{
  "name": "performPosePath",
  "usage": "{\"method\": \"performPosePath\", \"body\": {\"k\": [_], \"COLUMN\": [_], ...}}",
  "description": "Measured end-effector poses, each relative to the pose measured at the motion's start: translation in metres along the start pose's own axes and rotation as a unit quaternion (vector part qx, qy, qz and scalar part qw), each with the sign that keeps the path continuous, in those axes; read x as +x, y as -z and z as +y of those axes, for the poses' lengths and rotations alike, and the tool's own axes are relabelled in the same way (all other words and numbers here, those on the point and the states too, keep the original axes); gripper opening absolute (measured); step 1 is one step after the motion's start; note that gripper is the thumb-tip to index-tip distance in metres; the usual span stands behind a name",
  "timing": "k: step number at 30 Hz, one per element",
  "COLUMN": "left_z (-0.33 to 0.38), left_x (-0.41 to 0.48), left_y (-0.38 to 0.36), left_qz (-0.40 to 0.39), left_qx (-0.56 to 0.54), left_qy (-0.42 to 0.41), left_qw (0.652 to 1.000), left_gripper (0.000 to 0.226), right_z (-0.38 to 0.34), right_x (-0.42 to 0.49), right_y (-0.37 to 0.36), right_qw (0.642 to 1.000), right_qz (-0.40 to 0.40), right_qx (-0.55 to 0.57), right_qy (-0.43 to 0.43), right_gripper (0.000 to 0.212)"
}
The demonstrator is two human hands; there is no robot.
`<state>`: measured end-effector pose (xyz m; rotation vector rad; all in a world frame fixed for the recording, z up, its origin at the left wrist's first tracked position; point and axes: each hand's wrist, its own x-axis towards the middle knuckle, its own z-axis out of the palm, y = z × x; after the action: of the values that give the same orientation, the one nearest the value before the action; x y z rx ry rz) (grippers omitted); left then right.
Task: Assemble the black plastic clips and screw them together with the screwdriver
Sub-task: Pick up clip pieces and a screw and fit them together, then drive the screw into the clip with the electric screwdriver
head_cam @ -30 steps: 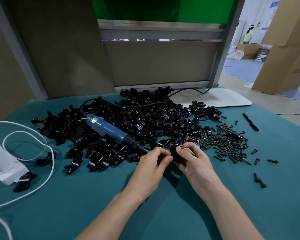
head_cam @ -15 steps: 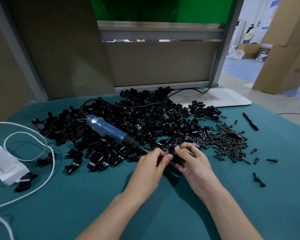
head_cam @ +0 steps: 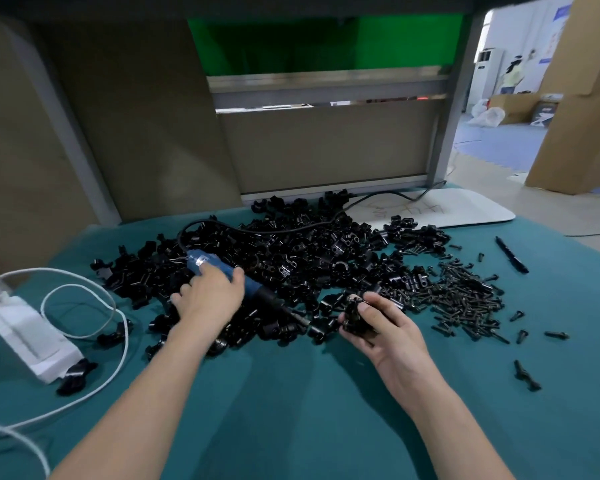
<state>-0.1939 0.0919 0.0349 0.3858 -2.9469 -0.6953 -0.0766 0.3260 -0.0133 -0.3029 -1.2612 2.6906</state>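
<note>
- The right hand (head_cam: 388, 327) is clenched on a black clip (head_cam: 354, 318): the thumb presses on top and the fingers curl underneath. How many pieces make up the clip cannot be told.
- The clip is held just above the green cloth (head_cam: 309, 410), at the near edge of the pile of clips (head_cam: 309, 254).
- To the left of that grip, the left hand (head_cam: 208, 297) grasps the blue screwdriver (head_cam: 201, 262). The palm lies over the barrel, the thumb hooks round its right side and the fingers reach down on the other side.
- The screwdriver rests tilted on the pile. Its black tip points toward the held clip and stops just short of it.
- From the screwdriver's far end a black cord (head_cam: 257, 231) loops across the pile toward the back of the table.
- Just right of the held clip lies a heap of black screws (head_cam: 465, 296), with a few loose screws (head_cam: 556, 335) scattered farther right.
- Beyond the screws, farther from the right hand, lies a black pen (head_cam: 511, 254). A white board (head_cam: 447, 209) sits behind the pile.
- Well to the left of the left hand lie a white box (head_cam: 28, 337) and a coiled white cable (head_cam: 84, 296), with a stray clip piece (head_cam: 75, 375) touching the box's near corner.
</note>
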Motion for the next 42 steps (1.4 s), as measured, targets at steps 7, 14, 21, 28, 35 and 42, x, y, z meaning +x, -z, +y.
{"method": "performPosePath", "body": {"k": [7,14,21,28,35,42], "left_z": [0.018,0.006,0.028,0.047,0.045,0.037], "left_x": [0.044,0.052,0.046,0.047,0.026,-0.016], "left_y": [0.004,0.001,-0.006,-0.01,-0.018,-0.047], "left_qz": [-0.132,-0.12,-0.167,-0.166,-0.169,-0.172], "left_qx": [-0.015,-0.388,-0.276,-0.225,-0.789,-0.871], "left_qy": [0.058,0.109,0.095,0.109,0.151,0.138], "left_qw": [0.989,0.907,0.942,0.954,0.571,0.44], "left_gripper": [0.077,0.03,0.038,0.051,0.012,0.016], "right_z": [-0.001,-0.003,-0.001,0.0,-0.001,-0.001], "right_x": [0.0,0.006,0.011,0.011,0.012,0.011], "right_y": [0.003,0.005,0.007,0.007,0.004,0.003], "right_qw": [1.0,0.999,0.999,0.999,0.999,0.997], "right_qz": [0.003,0.023,0.03,0.027,0.029,0.02], "right_qx": [0.027,0.035,0.029,0.022,0.003,-0.05], "right_qy": [-0.011,0.006,0.017,0.028,0.028,0.048], "right_gripper": [0.012,0.021,0.017,0.035,0.018,0.013]}}
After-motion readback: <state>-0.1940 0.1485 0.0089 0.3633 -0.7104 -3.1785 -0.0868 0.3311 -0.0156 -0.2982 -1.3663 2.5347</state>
